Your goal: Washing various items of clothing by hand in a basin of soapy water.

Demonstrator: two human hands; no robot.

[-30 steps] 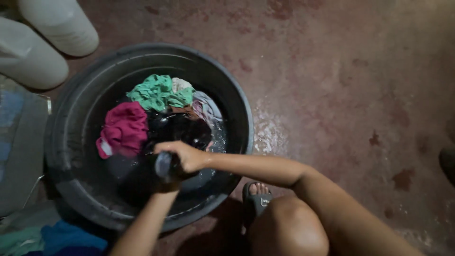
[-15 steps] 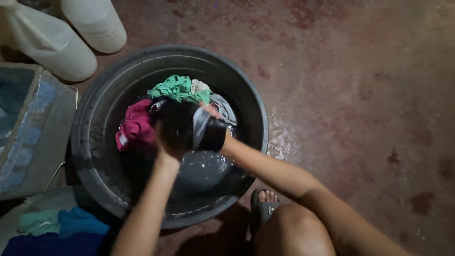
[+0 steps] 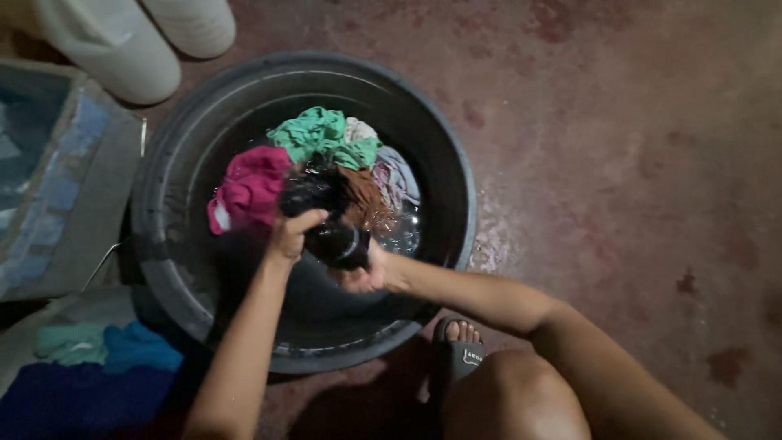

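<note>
Both my hands grip a dark garment [image 3: 330, 220] over the basin [image 3: 423, 138]. It's black, soaking wet, glossy where light hits, bunched & twisted into a thick roll w/ a rounded end. It sits above the water, near the middle of the basin, just in front of the other clothes.

My left hand [image 3: 292, 235] is closed round the upper part of the roll, fingers curled over the top. My right hand [image 3: 362, 273] cups the lower end from beneath, palm up, fingers wrapped on the cloth.

Basin: big, round, dark plastic, smooth wet walls, thick rolled rim. Shallow water [image 3: 403, 232] in it, shiny.

Behind the roll, a heap of soaked clothes: magenta cloth [image 3: 244, 191] at left, crumpled & soft; green cloth [image 3: 322, 134] at the back, wrinkled; brown cloth [image 3: 362, 195] touching the dark garment; pale grey cloth [image 3: 399, 175] at right, part in the water.

Floor [image 3: 619, 163] is reddish concrete, rough, blotchy, wet beside the basin. Two white plastic containers [image 3: 114, 49] stand past the rim, top left. Blue & green folded cloths [image 3: 106, 358] lie bottom left. My foot in a dark slide sandal [image 3: 456, 358] is just beside the basin.
</note>
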